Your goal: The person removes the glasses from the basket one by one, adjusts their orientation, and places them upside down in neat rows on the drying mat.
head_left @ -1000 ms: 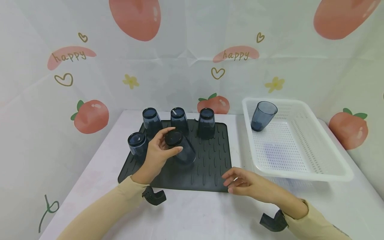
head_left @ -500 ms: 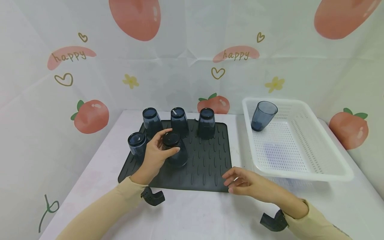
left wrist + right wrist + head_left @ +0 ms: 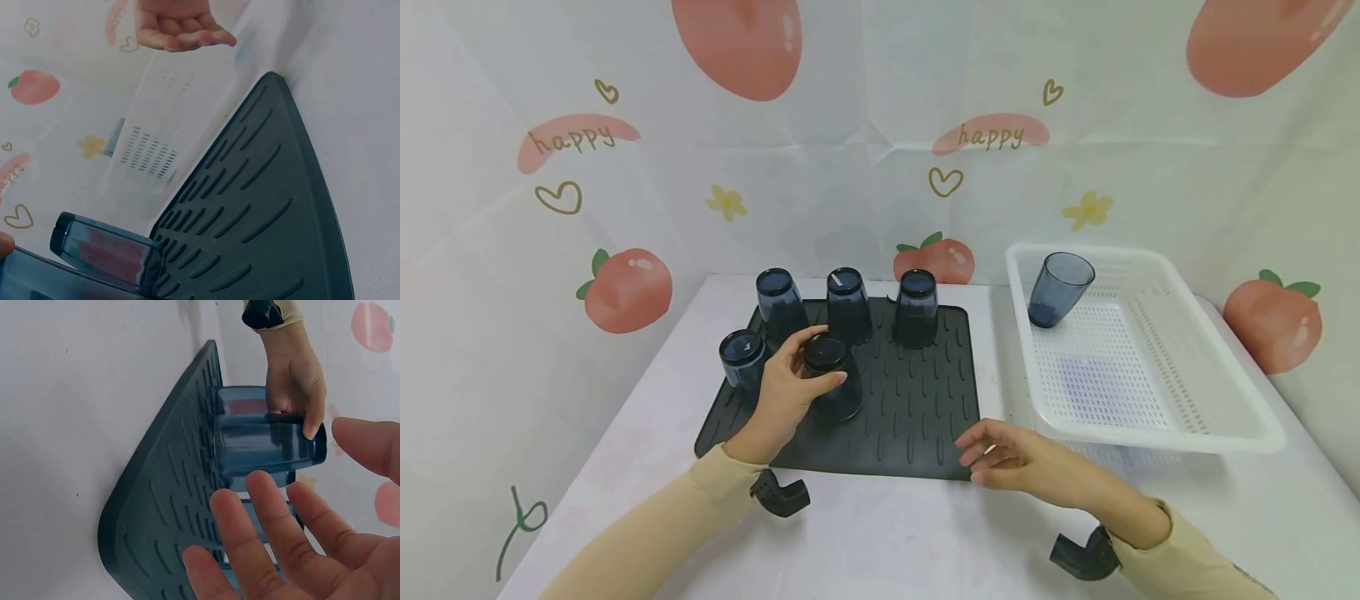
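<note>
My left hand grips a blue drinking glass near its base, thumb on one side and fingers on the other. The glass is upside down, its rim down on the dark ribbed drying mat. In the right wrist view the held glass appears to touch the mat. Several more upturned glasses stand on the mat: one glass left of the hand and a row behind, ending in a glass. My right hand hovers by the mat's front right corner, fingers loosely bent, holding nothing.
At the right stands a white perforated plastic basket. Inside its back left corner one blue glass leans, mouth up. A white cloth printed with fruit hangs behind the table.
My left hand has carried the glass a little left and toward me, and the glass has gone from tilted to nearly upright on the mat. The right hand has stayed in place.
</note>
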Tool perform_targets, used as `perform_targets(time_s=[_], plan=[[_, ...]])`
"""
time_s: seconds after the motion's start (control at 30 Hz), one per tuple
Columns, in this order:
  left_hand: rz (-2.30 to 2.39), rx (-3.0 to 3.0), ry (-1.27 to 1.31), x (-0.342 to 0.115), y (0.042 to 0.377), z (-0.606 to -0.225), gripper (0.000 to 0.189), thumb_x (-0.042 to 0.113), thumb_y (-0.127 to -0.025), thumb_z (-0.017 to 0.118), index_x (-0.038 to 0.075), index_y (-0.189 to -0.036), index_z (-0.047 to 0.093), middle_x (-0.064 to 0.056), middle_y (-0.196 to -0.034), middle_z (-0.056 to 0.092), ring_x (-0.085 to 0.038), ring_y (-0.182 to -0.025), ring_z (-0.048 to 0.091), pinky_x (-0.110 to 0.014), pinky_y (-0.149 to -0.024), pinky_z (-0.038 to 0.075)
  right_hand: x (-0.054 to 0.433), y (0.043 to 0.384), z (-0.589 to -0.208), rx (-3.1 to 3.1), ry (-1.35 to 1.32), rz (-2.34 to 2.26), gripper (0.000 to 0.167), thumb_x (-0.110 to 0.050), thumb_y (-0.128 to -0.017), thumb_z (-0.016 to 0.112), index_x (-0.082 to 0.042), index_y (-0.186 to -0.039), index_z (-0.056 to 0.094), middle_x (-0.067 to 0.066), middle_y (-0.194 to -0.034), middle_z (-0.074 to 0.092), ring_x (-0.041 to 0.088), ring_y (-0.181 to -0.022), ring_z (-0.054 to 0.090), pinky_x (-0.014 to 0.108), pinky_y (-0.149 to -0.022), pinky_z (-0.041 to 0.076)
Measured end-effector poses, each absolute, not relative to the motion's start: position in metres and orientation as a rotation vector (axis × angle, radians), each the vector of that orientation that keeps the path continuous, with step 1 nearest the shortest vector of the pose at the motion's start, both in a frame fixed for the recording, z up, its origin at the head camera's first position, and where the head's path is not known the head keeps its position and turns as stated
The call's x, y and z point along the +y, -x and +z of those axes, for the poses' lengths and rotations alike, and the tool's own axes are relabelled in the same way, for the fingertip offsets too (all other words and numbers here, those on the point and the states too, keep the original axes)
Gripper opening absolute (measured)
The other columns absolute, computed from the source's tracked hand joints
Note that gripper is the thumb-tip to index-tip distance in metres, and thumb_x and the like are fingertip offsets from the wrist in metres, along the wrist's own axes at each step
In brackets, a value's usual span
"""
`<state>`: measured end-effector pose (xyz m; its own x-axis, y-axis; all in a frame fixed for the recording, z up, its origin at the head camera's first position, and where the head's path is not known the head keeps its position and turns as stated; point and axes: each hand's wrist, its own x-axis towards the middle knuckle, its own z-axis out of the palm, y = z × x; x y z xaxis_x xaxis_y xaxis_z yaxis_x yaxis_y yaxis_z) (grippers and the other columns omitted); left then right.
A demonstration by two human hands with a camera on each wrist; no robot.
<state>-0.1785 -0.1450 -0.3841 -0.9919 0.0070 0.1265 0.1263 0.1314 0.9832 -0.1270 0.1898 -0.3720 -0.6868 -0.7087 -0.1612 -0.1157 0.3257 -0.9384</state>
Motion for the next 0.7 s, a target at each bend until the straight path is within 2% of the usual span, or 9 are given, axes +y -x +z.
perform_targets(time_s=[0.33,0.7], plan=[[-2.008,-2.281,0.115,-0.150,0.180,-0.391,0.069,-0.006,-0.077,0.075,0.010,-0.138,0.047,-0.009,-0.138,0.048,-0.019,-0.125,0.052,-0.014,-0.101,0.041,0.189,0.127,-0.373,2.023,0.719,-1.378,0.038,-0.016,-0.096,0.062,0.003,-0.126,0.050,0.021,-0.117,0.059,0.018,-0.099,0.064,0.024,-0.081,0.052],[-2.046,-2.270,0.097,-0.150,0.179,-0.395,0.068,-0.005,-0.077,0.075,0.011,-0.137,0.048,-0.008,-0.136,0.050,-0.011,-0.120,0.054,-0.012,-0.099,0.042,0.188,0.127,-0.373,2.022,0.714,-1.366,0.039,-0.016,-0.095,0.062,0.004,-0.126,0.049,0.022,-0.117,0.059,0.022,-0.100,0.064,0.024,-0.082,0.053]])
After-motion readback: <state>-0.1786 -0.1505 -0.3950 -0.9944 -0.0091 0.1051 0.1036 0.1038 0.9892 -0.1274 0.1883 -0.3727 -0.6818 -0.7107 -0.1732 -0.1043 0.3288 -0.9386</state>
